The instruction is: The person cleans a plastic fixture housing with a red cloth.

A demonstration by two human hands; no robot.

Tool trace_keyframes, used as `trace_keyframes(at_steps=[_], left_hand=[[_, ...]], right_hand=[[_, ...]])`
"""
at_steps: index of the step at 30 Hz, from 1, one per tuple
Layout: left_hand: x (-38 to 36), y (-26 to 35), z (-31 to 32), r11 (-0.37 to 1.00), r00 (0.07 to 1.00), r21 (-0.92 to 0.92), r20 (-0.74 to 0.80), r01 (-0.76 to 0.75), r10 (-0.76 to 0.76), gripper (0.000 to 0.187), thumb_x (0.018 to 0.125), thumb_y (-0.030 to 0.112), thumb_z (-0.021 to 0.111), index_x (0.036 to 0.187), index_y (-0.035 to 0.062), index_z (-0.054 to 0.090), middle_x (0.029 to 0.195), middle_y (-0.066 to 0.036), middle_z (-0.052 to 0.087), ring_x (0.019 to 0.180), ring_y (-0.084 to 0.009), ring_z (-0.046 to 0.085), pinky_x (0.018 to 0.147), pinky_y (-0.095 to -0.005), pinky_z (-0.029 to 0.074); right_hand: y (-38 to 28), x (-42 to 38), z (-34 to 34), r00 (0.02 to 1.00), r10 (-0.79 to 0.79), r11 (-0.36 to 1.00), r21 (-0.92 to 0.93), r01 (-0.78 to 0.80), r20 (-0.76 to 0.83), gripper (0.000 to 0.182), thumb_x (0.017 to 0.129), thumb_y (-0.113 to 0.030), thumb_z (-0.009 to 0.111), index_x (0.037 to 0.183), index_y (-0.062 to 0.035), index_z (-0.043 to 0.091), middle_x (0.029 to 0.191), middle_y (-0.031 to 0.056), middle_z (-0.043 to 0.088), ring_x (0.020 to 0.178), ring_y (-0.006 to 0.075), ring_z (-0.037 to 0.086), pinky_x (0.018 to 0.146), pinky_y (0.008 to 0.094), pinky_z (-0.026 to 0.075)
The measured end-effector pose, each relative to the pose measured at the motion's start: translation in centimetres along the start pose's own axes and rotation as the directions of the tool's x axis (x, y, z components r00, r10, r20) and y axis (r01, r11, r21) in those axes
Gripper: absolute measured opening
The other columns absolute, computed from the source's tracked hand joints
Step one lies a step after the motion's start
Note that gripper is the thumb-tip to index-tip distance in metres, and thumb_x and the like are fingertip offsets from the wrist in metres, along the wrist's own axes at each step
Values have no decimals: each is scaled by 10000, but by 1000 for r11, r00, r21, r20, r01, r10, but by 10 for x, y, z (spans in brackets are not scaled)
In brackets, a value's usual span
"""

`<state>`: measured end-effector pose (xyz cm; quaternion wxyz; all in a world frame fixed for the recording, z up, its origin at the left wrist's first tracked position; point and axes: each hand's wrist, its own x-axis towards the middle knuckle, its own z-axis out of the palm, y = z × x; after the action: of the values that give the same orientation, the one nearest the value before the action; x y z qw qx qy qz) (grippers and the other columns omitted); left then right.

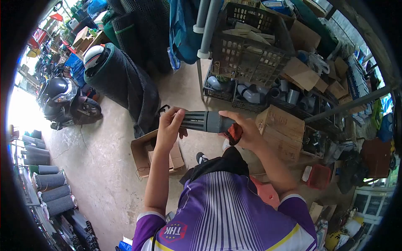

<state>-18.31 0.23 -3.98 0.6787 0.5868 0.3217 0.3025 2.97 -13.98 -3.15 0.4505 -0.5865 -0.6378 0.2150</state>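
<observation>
Held level in front of my body is a grey plastic pipe strainer [207,121], with long slots on its left part and a smooth collar on its right. My left hand [169,126] is closed round the slotted end, thumb on top. My right hand [248,133] grips the smooth end, and a crumpled red-orange cloth [234,134] is bunched in the same hand against the strainer. The fingers under the strainer are partly hidden. Below my left hand, an open cardboard box [142,155] stands on the floor.
A dark rolled mesh [121,79] with a helmet [94,56] on it stands ahead left, near a motorbike [63,100]. Black crates [251,50] of grey pipe fittings [251,94] fill the rack ahead right. A closed carton [281,131] sits to the right; a red stool [266,192] is beneath me.
</observation>
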Motion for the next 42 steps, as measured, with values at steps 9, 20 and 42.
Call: trace_keyframes(at_steps=[9,20,42], left_hand=[[-6,7,4,998,999,-60,8,-31,31,313,966,295,510,977,-17,540,735,-62,604,557,-119,603,474,-227,480],[-16,11,9,964,963,6,30,-267,267,388,861,292,668,1040,-28,541,767,-41,601,622,-84,571,556,-242,483],[3,-12,10,956,993,-287,83,-59,86,396,838,287,673,1021,-25,513,781,-119,625,631,-162,622,551,-293,517]], right_hand=[[-17,2,-7,981,127,960,231,-159,146,718,761,-50,725,1388,-178,399,992,76,648,854,151,634,776,303,496],[-6,-2,2,964,252,774,581,-254,86,666,743,-91,777,1324,-106,451,959,15,614,843,143,604,767,282,494],[10,3,-4,923,0,987,149,63,-386,774,629,-121,860,1307,-118,487,923,36,598,818,132,569,788,270,474]])
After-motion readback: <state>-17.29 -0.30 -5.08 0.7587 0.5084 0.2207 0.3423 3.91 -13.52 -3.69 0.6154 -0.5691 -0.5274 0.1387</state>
